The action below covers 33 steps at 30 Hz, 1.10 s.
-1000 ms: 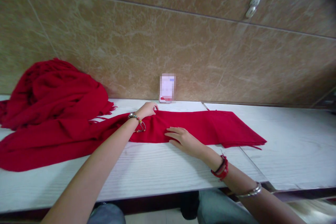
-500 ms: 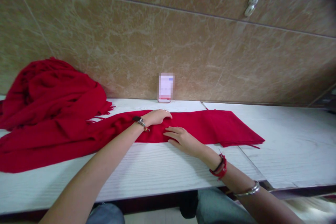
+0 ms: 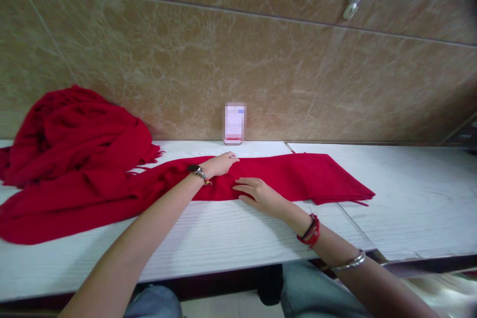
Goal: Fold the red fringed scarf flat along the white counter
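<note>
A long red scarf (image 3: 272, 174) lies in a folded strip across the white tabletop, layered at its right end. My left hand (image 3: 221, 164) is at the strip's far edge, thumb and fingers drawn together on the cloth; the fingertips are partly hidden. Nearer me, my right hand (image 3: 259, 194) rests flat on the scarf with its fingers stretched toward the left. Toward the left, the cloth is wrinkled and runs up to a bunched heap of red fringed fabric (image 3: 82, 134). Whether strip and heap are one piece I cannot tell.
A phone (image 3: 234, 124) with a blurred screen leans upright against the brown marbled wall (image 3: 179, 69). The white table (image 3: 208, 238) has a seam right of centre. A small white fixture (image 3: 353, 3) is on the wall. My knees are below the table's front edge.
My left hand has shifted slightly toward the far edge of the scarf, its fingertips now at that edge. My right hand stays almost in place on the cloth. The view has tilted a little.
</note>
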Each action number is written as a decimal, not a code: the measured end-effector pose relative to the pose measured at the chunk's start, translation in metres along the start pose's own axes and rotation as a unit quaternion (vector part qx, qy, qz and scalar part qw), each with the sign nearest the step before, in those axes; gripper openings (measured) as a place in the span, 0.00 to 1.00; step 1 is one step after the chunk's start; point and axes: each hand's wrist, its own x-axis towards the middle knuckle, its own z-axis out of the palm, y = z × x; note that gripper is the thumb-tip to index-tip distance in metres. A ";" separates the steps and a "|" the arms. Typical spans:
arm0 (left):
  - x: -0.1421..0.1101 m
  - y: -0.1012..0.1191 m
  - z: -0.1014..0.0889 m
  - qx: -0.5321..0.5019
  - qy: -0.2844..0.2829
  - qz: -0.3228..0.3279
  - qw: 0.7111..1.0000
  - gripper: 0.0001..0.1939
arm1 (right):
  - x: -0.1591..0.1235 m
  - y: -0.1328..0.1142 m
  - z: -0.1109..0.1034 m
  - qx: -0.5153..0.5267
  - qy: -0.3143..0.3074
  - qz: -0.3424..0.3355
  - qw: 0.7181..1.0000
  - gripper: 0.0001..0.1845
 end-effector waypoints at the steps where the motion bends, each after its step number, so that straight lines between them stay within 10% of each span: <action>1: -0.005 0.001 -0.004 0.002 0.011 0.004 1.000 0.20 | 0.000 0.001 0.000 0.003 0.002 -0.003 1.000 0.15; 6: -0.057 0.013 -0.025 0.010 0.054 -0.020 0.998 0.13 | 0.000 0.002 -0.001 0.014 0.008 -0.001 1.000 0.15; 12: -0.106 0.026 -0.035 -0.043 -0.109 -0.043 0.992 0.24 | -0.001 -0.001 -0.004 0.012 -0.019 -0.002 1.000 0.18; 28: -0.098 0.041 -0.023 0.123 -0.015 -0.043 0.991 0.13 | -0.028 0.006 -0.035 -0.046 -0.092 0.021 0.994 0.34; 33: -0.100 0.039 -0.032 0.071 -0.013 0.015 0.997 0.10 | -0.031 0.011 -0.029 -0.084 -0.064 0.049 0.993 0.24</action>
